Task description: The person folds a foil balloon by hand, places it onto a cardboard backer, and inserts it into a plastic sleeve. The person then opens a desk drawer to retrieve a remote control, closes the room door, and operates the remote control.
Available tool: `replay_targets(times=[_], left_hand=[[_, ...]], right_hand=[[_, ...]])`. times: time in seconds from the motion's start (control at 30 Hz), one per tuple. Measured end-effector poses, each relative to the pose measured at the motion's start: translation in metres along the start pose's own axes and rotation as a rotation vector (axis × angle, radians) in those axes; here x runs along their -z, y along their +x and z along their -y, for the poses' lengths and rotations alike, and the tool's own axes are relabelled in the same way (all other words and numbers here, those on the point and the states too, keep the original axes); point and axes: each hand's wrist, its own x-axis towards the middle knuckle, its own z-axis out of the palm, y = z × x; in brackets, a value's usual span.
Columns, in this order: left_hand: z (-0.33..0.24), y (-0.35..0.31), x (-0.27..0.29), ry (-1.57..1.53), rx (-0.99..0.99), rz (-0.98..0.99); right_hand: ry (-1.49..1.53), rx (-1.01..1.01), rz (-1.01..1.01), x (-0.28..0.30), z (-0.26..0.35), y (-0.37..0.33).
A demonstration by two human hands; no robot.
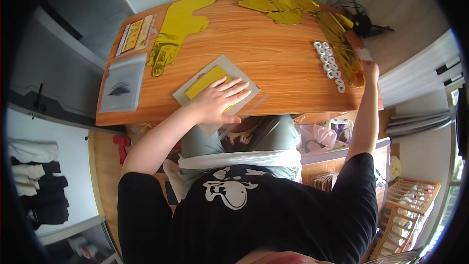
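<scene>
My left hand [222, 99] lies flat with fingers spread on a yellow folded sheet [205, 82], which rests on a grey-brown card [224, 62] near the table's front edge. Something clear, like a plastic sleeve [256, 107], sticks out beside that hand past the edge. At the right edge of the table, my right hand [371, 70] is closed beside a small white piece [364, 54]; its fingertips are hidden. Left of it lie a crumpled gold foil balloon [342, 44] and several white rings [328, 59] in two rows.
Another flat gold foil balloon [181, 22] lies at the far left, with more gold foil [283, 9] at the back. Clear plastic bags [123, 83] and a printed packet [136, 34] sit along the left edge. A black device with cables [361, 22] stands at the back right.
</scene>
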Motion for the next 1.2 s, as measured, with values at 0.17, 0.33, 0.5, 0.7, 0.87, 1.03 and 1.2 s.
replay_targets(times=[0.17,0.33,0.5,0.7,0.87,1.03,1.2], left_hand=[[0.012,-0.008,-0.004,-0.444,0.052,-0.073],[0.017,-0.013,-0.003,-0.741,0.066,-0.154],[0.015,-0.009,-0.005,-0.811,0.086,-0.202],[0.015,-0.009,-0.006,-0.763,0.081,-0.247],[0.015,-0.01,-0.007,-0.758,0.102,-0.244],[0.018,-0.013,0.002,-1.184,0.111,-0.203],[0.033,-0.011,-0.016,-1.523,0.075,-0.458]], right_hand=[[0.383,0.13,0.035,0.042,0.156,-0.085],[0.543,0.502,0.495,0.09,0.295,-0.225],[0.477,0.553,0.485,0.076,0.323,-0.261],[0.333,0.445,0.365,0.067,0.348,-0.276],[0.311,0.448,0.387,0.078,0.344,-0.284],[0.237,0.427,0.372,0.082,0.342,-0.286],[0.208,0.392,0.248,0.059,0.367,-0.291]])
